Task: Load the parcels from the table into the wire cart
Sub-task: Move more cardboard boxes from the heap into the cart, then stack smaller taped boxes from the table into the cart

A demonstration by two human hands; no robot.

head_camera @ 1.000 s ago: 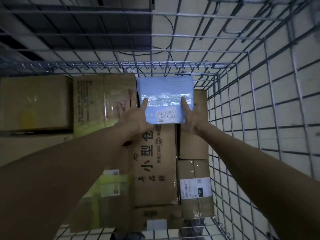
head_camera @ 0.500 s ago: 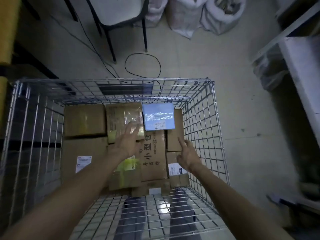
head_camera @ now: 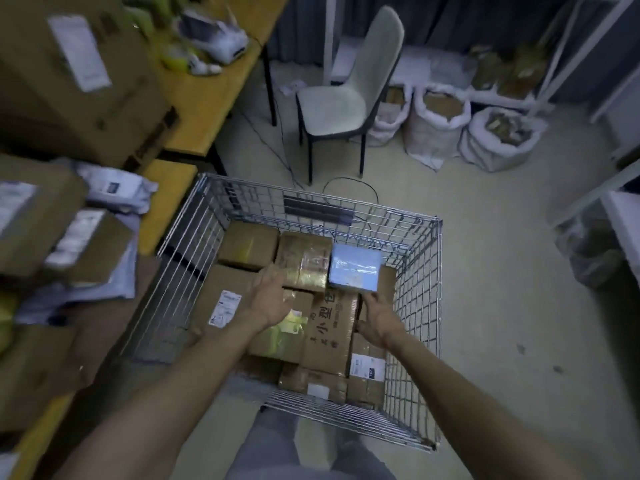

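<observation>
1. The cart (head_camera: 420, 306) now shows whole, where a second ago the view was deep inside it. Brown boxes cover most of its floor.
2. The table (head_camera: 194, 98) has come into view at the left, with parcels (head_camera: 65, 74) still piled on it, so the loading looks far from finished.
3. The blue parcel (head_camera: 355, 271) lies flat in the cart's far right corner on top of the boxes, where the hands set it. Nothing grips it now.
4. The left hand (head_camera: 268, 299) has let go and drawn back. Its fingers are straight and spread, empty, over the boxes left of the blue parcel.
5. The right hand (head_camera: 379, 317) is also empty and loosely open, just short of the blue parcel's near edge. Both hands seem free to fetch the next parcel.
</observation>
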